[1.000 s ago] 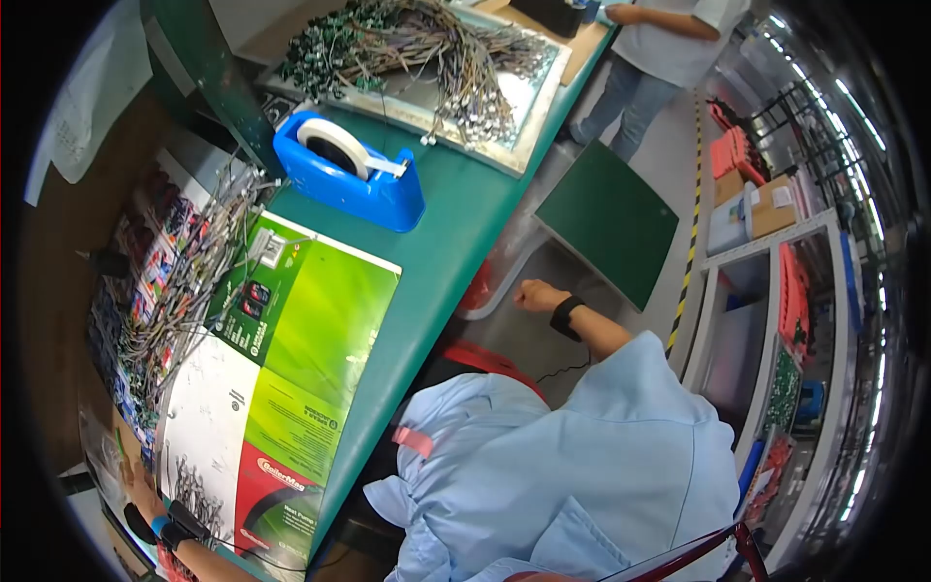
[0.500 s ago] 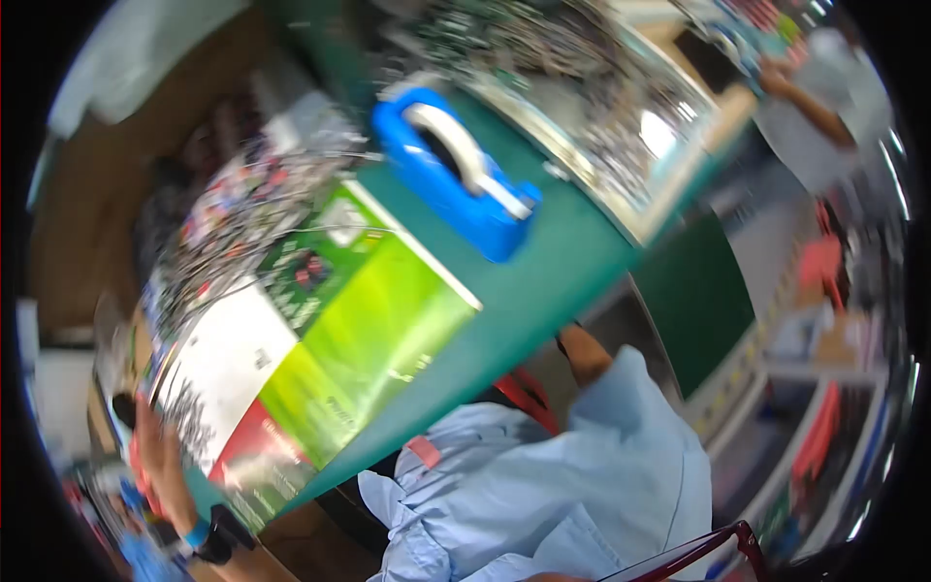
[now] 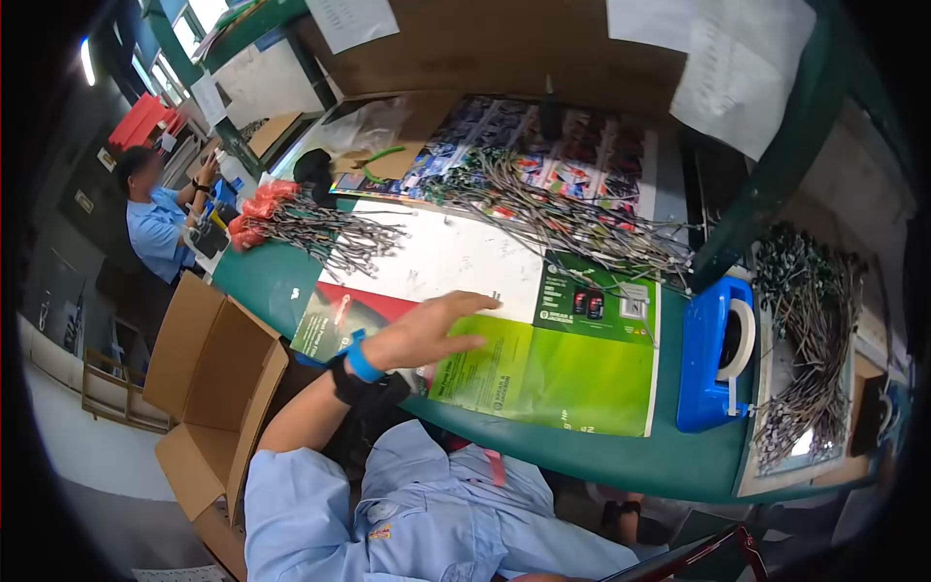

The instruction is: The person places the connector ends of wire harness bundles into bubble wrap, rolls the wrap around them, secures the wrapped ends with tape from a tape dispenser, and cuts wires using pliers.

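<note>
My left hand (image 3: 436, 330), with a blue band and a black watch at the wrist, is open, fingers stretched to the right. It holds nothing and hovers over or touches the printed sheet (image 3: 592, 383) in green, white and red on the bench; I cannot tell which. Of my right arm, the wrist (image 3: 627, 514) with a dark band shows below the bench's front edge; its fingers are hidden. Beyond the sheet lies a loose pile of thin wires (image 3: 562, 218) with dark green ends. A wire bundle (image 3: 339, 233), wrapped at one end in red plastic, lies at the left.
A blue tape dispenser (image 3: 703, 364) holds a white roll at the sheet's right. Past it, more wires (image 3: 810, 330) fill a light-framed tray. An open cardboard box (image 3: 208, 388) stands left of the bench. A person (image 3: 160, 218) in light blue is at the far left.
The view has swung left, bringing the back of the bench and the cardboard box into sight. My left hand has moved from the sheet's left end to above its middle.
</note>
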The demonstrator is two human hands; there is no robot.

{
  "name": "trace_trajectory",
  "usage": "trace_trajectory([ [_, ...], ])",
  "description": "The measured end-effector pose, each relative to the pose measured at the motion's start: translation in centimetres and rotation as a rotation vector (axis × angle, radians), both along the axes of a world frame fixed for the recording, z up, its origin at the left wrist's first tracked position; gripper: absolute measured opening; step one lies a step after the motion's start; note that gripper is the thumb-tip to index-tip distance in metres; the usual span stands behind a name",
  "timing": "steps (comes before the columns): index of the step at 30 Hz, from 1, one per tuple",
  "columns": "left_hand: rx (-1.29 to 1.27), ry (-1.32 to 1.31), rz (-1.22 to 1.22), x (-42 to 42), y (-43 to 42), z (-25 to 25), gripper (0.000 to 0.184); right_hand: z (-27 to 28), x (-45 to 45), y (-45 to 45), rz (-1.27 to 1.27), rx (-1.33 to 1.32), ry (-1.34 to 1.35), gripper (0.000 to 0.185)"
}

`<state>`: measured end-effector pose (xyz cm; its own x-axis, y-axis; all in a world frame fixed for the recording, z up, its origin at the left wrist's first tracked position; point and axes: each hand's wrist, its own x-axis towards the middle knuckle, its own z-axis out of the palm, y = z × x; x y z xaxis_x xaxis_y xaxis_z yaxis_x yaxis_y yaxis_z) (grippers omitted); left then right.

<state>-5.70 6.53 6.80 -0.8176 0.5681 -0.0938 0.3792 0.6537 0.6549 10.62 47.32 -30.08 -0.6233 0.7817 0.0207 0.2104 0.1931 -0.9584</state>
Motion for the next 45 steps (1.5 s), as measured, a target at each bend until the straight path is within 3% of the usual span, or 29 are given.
trace_trajectory([
  [4,0.096,0.059,-0.166,-0.1,3.0,-2.4,0.056,-3.5,9.7,8.7,-0.284,-0.181,0.055,0.029],
  [5,0.120,0.072,-0.241,0.1,3.9,-2.6,0.056,-1.6,13.7,10.7,-0.290,-0.170,0.057,0.029],
  [7,0.164,0.084,-0.340,0.7,5.8,-2.5,0.057,10.9,10.3,4.2,-0.239,0.107,0.161,0.017],
  [10,0.218,-0.027,-0.494,2.9,8.4,-1.7,0.061,22.5,10.2,0.3,-0.185,0.305,0.268,0.013],
  [13,0.422,-0.047,-0.614,5.9,10.6,-2.0,0.077,29.4,9.3,-4.1,-0.106,0.558,0.473,0.011],
  [16,0.523,-0.071,-0.653,8.5,11.5,-1.2,0.086,34.1,6.2,-8.3,0.309,0.679,0.490,0.013],
  [19,0.699,-0.059,-0.604,9.6,11.5,-1.5,0.080,36.0,2.2,-12.4,0.571,0.442,0.491,0.012],
  [20,0.721,-0.113,-0.466,9.5,10.8,-1.8,0.069,36.8,0.8,-13.5,0.649,0.337,0.492,0.014],
  [22,0.739,-0.199,-0.193,9.0,9.1,-1.5,0.045,36.5,-1.5,-13.8,0.822,0.354,0.442,0.036],
  [24,0.821,0.003,-0.093,6.7,7.4,-4.6,0.040,36.5,-4.0,-14.4,0.717,0.850,0.434,0.075],
  [26,0.871,-0.287,0.073,4.7,4.8,-3.4,0.033,35.8,-5.4,-15.0,0.801,0.685,0.288,0.102],
  [28,1.035,-0.463,0.240,3.1,3.3,-2.5,0.030,34.0,-5.9,-14.9,0.816,0.743,0.211,0.100],
  [30,0.947,-0.561,0.343,0.7,1.1,-3.4,0.026,32.4,-5.5,-14.4,0.919,0.393,-0.076,0.088],
  [31,1.017,-0.531,0.384,0.0,0.6,-3.9,0.025,32.2,-5.2,-14.1,0.921,0.391,-0.079,0.088],
  [32,1.018,-0.533,0.389,-0.5,0.2,-3.7,0.025,32.1,-4.9,-13.7,0.869,0.468,-0.024,0.072],
  [35,1.011,-0.437,0.532,-1.6,-1.1,-3.1,0.024,33.2,-4.6,-11.7,0.808,0.645,0.005,0.028],
  [36,1.007,-0.439,0.533,-2.2,-1.8,-3.6,0.024,32.6,-4.4,-11.0,0.756,0.342,-0.033,0.009],
  [39,0.846,-0.370,0.492,-3.6,-3.5,-5.4,0.028,33.6,-4.3,-9.7,0.770,0.146,-0.124,0.026],
  [41,0.561,-0.146,0.537,-4.0,-3.8,-5.7,0.033,33.0,-4.3,-8.9,0.788,0.176,-0.188,0.027],
  [42,0.558,-0.149,0.535,-3.7,-3.3,-4.7,0.033,32.8,-4.4,-8.7,0.808,0.207,-0.251,0.028],
  [45,0.318,0.748,0.140,-2.0,-0.8,-0.9,0.061,34.2,-4.5,-9.6,0.849,0.186,-0.320,0.031],
])
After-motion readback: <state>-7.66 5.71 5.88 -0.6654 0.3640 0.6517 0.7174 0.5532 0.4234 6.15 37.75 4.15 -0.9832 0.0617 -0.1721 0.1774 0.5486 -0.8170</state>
